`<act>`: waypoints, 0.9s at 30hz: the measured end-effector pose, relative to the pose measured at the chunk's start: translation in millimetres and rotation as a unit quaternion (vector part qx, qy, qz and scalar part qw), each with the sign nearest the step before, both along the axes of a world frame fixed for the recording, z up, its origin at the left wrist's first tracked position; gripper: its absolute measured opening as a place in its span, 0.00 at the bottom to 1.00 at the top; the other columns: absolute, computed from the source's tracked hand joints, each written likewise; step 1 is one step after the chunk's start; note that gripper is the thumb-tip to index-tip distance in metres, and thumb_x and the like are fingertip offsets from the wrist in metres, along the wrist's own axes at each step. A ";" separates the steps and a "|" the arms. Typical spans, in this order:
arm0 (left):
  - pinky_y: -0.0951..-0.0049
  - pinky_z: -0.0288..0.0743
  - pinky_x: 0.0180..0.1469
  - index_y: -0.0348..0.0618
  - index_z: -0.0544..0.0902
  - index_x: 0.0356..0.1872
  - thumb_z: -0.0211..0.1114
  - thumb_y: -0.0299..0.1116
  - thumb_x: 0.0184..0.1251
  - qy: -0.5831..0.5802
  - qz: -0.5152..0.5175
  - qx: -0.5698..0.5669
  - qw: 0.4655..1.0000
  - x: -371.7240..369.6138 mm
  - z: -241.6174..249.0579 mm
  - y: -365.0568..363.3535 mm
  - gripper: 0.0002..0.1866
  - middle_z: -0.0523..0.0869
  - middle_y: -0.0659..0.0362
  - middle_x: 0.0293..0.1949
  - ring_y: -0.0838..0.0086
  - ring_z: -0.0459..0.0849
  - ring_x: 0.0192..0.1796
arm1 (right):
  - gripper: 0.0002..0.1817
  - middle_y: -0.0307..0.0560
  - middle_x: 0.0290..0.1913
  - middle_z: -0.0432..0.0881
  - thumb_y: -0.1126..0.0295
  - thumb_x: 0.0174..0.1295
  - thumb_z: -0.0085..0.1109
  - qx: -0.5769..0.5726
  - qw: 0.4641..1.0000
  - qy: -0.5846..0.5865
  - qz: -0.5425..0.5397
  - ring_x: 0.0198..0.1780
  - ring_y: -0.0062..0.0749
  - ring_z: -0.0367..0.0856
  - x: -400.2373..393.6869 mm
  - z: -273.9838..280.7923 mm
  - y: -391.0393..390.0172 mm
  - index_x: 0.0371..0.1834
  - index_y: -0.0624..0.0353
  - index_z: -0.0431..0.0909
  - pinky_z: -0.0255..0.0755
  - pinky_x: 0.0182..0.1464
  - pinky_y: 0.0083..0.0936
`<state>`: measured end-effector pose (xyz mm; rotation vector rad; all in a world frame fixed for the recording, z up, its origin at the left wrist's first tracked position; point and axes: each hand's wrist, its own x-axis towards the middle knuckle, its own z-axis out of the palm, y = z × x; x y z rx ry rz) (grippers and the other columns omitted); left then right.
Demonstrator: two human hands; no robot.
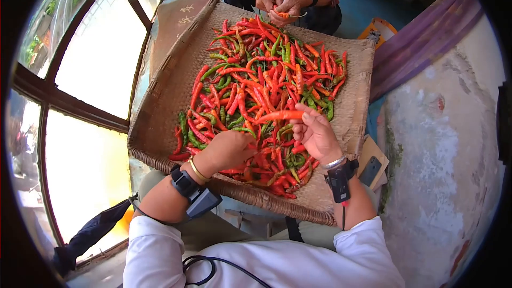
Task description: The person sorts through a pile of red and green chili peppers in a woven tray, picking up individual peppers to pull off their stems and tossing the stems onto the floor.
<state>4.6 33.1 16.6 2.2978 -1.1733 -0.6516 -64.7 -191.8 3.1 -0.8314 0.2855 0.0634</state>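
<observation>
A woven basket tray [354,108] holds a heap of chili peppers [256,82], mostly red with some green and orange ones. Between the thumb and fingers of my right hand [319,137] is a long red-orange chili pepper [281,116], raised over the heap and pointing left. My left hand [228,152] is low over the near left part of the heap, back upward and fingers curled in. What those fingers hold, if anything, is hidden. Just beyond its knuckles shows a curved green chili [244,130].
Across the tray, another person's hands [280,4] hold an orange-red chili. A glazed window [98,53] runs along the left. To the right are a phone [370,170] on a cardboard piece, a purple cloth [421,34] and a worn pale wall [437,170].
</observation>
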 end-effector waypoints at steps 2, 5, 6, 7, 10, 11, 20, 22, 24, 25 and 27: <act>0.60 0.73 0.34 0.41 0.77 0.31 0.59 0.37 0.51 -0.112 0.093 0.024 0.989 16.3 -2.2 6.2 0.11 0.79 0.50 0.27 0.57 0.79 0.33 | 0.20 0.46 0.37 0.78 0.65 0.60 0.51 0.049 0.989 -0.007 -0.140 0.34 0.24 0.78 7.8 25.9 1.0 0.53 0.62 0.65 0.72 0.34 0.21; 0.60 0.73 0.34 0.40 0.76 0.29 0.60 0.36 0.50 -0.188 0.117 0.021 0.975 36.2 -15.6 9.1 0.10 0.78 0.52 0.30 0.58 0.79 0.34 | 0.20 0.46 0.36 0.79 0.65 0.60 0.51 -0.005 0.999 0.010 -0.036 0.34 0.24 0.78 1.9 8.2 -6.8 0.53 0.63 0.66 0.72 0.32 0.19; 0.61 0.74 0.34 0.40 0.76 0.29 0.60 0.36 0.50 -0.204 0.126 0.033 0.970 41.6 -18.3 7.4 0.10 0.78 0.52 0.30 0.59 0.79 0.34 | 0.20 0.46 0.36 0.79 0.65 0.60 0.51 -0.003 0.999 0.011 -0.037 0.34 0.24 0.78 0.6 2.2 -6.1 0.53 0.63 0.66 0.72 0.32 0.19; 0.61 0.74 0.34 0.40 0.76 0.29 0.61 0.36 0.50 -0.221 0.136 0.045 0.965 46.2 -20.9 5.6 0.10 0.77 0.52 0.31 0.59 0.79 0.34 | 0.19 0.45 0.36 0.79 0.65 0.60 0.51 -0.021 0.999 0.016 0.024 0.33 0.23 0.78 -0.4 -3.0 -4.6 0.52 0.63 0.66 0.72 0.31 0.18; 0.62 0.74 0.32 0.39 0.76 0.28 0.62 0.38 0.49 -0.243 0.151 0.062 0.956 53.7 -29.6 -2.0 0.13 0.78 0.52 0.32 0.60 0.80 0.34 | 0.17 0.42 0.33 0.79 0.65 0.60 0.51 -0.065 0.993 0.043 0.092 0.30 0.20 0.78 -4.5 -4.9 6.5 0.49 0.63 0.68 0.71 0.29 0.14; 0.62 0.74 0.32 0.39 0.76 0.28 0.62 0.38 0.49 -0.242 0.150 0.063 0.956 54.3 -33.4 -3.9 0.13 0.78 0.52 0.32 0.60 0.80 0.34 | 0.16 0.42 0.33 0.79 0.65 0.60 0.51 -0.075 0.989 0.048 0.115 0.31 0.20 0.78 -5.4 -6.6 8.4 0.49 0.63 0.69 0.71 0.30 0.14; 0.62 0.72 0.31 0.40 0.75 0.29 0.63 0.49 0.50 -0.196 0.182 0.061 0.962 58.5 -39.7 -17.2 0.20 0.79 0.52 0.25 0.59 0.79 0.30 | 0.13 0.41 0.32 0.78 0.67 0.61 0.50 -0.114 0.978 0.079 0.155 0.29 0.18 0.77 -7.9 -12.4 18.8 0.45 0.62 0.70 0.71 0.30 0.13; 0.63 0.73 0.29 0.38 0.74 0.28 0.64 0.50 0.47 -0.207 0.211 0.088 0.951 57.4 -35.7 -21.1 0.22 0.80 0.52 0.24 0.59 0.80 0.29 | 0.14 0.40 0.31 0.78 0.65 0.60 0.51 -0.132 0.976 0.085 0.152 0.28 0.16 0.76 -8.6 -13.5 21.1 0.46 0.61 0.71 0.68 0.27 0.11; 0.63 0.73 0.29 0.39 0.74 0.28 0.65 0.52 0.46 -0.196 0.228 0.082 0.950 57.7 -38.7 -21.7 0.23 0.80 0.52 0.24 0.59 0.80 0.29 | 0.14 0.40 0.31 0.78 0.65 0.60 0.51 -0.136 0.975 0.086 0.155 0.28 0.16 0.76 -8.8 -15.8 22.5 0.46 0.62 0.71 0.68 0.27 0.11; 0.63 0.73 0.29 0.39 0.74 0.27 0.65 0.53 0.45 -0.184 0.245 0.075 0.949 57.9 -40.3 -21.9 0.24 0.80 0.52 0.24 0.59 0.80 0.29 | 0.14 0.39 0.31 0.78 0.65 0.60 0.50 -0.140 0.974 0.088 0.157 0.27 0.16 0.75 -8.6 -16.7 22.9 0.45 0.62 0.71 0.68 0.26 0.11; 0.62 0.73 0.29 0.39 0.74 0.27 0.65 0.53 0.45 -0.184 0.252 0.076 0.947 58.0 -41.4 -22.6 0.25 0.80 0.52 0.24 0.59 0.80 0.29 | 0.13 0.40 0.31 0.78 0.66 0.60 0.50 -0.140 0.972 0.091 0.163 0.28 0.16 0.76 -8.7 -16.9 22.9 0.45 0.62 0.71 0.69 0.28 0.11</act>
